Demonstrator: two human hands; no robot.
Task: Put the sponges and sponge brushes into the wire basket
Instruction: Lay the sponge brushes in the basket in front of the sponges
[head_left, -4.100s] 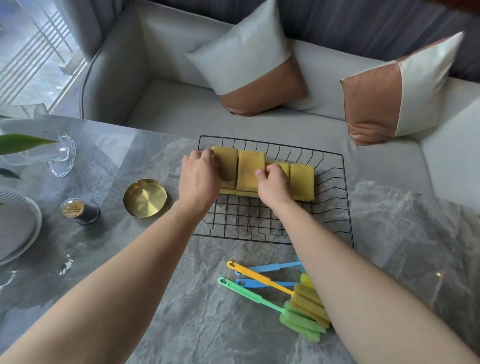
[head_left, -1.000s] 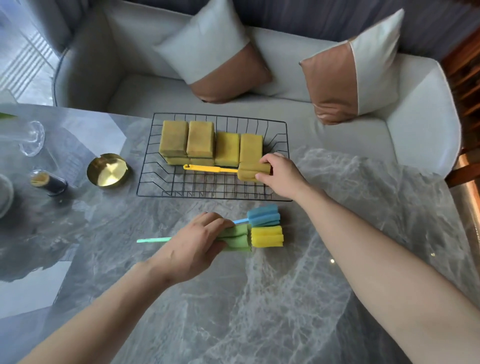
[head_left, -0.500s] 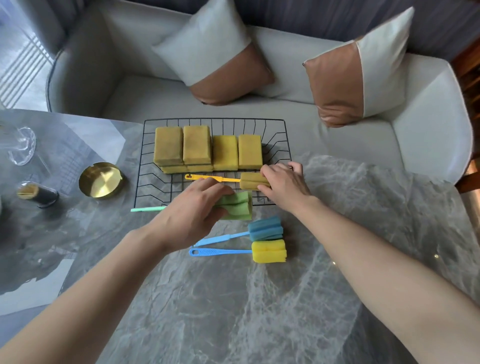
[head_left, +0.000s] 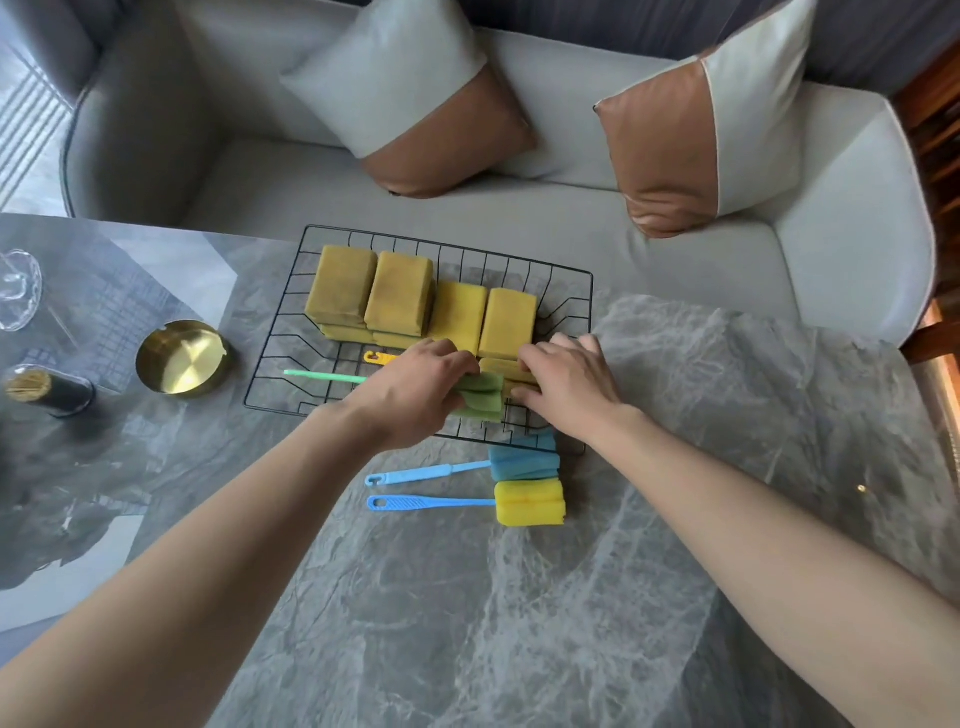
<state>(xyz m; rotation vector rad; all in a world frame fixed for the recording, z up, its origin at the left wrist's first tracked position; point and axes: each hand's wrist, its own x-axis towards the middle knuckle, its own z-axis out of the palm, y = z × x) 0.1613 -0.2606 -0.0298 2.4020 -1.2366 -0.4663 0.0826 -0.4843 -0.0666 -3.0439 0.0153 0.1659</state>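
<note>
Centrally, the left hand (head_left: 415, 395) gripped the green sponge brush (head_left: 480, 397) over the wire basket (head_left: 589, 296) while the right hand (head_left: 571, 384) pinched the yellow-handled brush's sponge head (head_left: 506, 370), so laying both flat beside the stacked sponges (head_left: 400, 299) seemed wisest.

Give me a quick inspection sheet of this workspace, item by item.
Surface: grey marble table.
Job's things: wire basket holds yellow sponges and the yellow-handled brush; green brush over basket; blue brush and yellow-headed brush on table.
Clutter: gold dish, dark jar, glass.
Hands: left hand grips green brush; right hand on the yellow-handled brush's head.
Cables: nothing seen.
Surroundings: sofa, cushions.
</note>
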